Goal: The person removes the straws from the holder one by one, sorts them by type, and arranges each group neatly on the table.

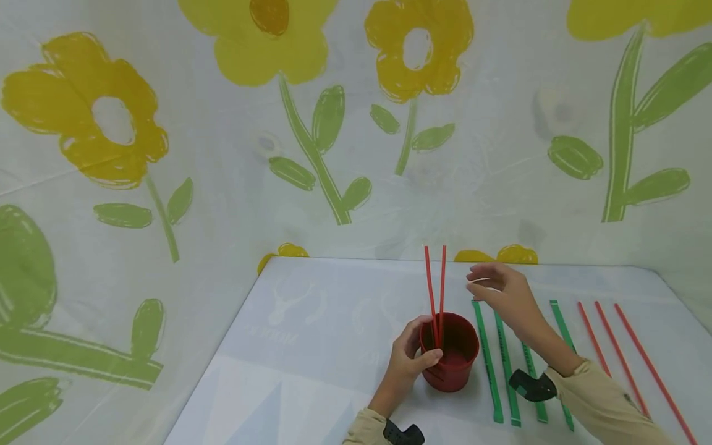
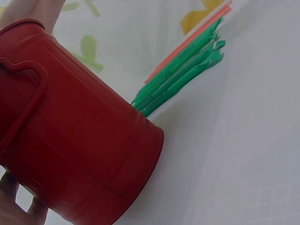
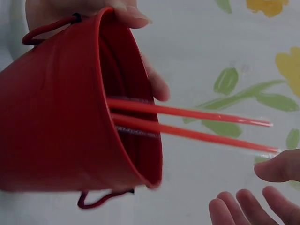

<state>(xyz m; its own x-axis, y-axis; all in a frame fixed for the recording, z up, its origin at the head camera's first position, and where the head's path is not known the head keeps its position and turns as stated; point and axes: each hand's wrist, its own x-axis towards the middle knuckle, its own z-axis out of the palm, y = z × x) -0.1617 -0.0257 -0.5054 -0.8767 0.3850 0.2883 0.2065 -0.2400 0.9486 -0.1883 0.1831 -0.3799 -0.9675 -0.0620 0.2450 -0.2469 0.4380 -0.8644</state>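
A small red bucket (image 1: 450, 361) stands on the white table (image 1: 311, 346), and my left hand (image 1: 408, 361) grips its left rim with fingers curled round it. Two red straws (image 1: 436, 290) stand upright in the bucket. My right hand (image 1: 495, 290) hovers open just right of the straw tops, holding nothing. The left wrist view shows the bucket (image 2: 70, 136) close up. In the right wrist view the bucket (image 3: 79, 108) holds the two straws (image 3: 197, 124), and my right hand's fingertips (image 3: 255, 201) lie spread below them.
Several green straws (image 1: 503, 364) lie in a row on the table right of the bucket, partly under my right forearm. Three red straws (image 1: 617, 346) lie further right. A flower-printed sheet (image 1: 222, 123) forms the backdrop.
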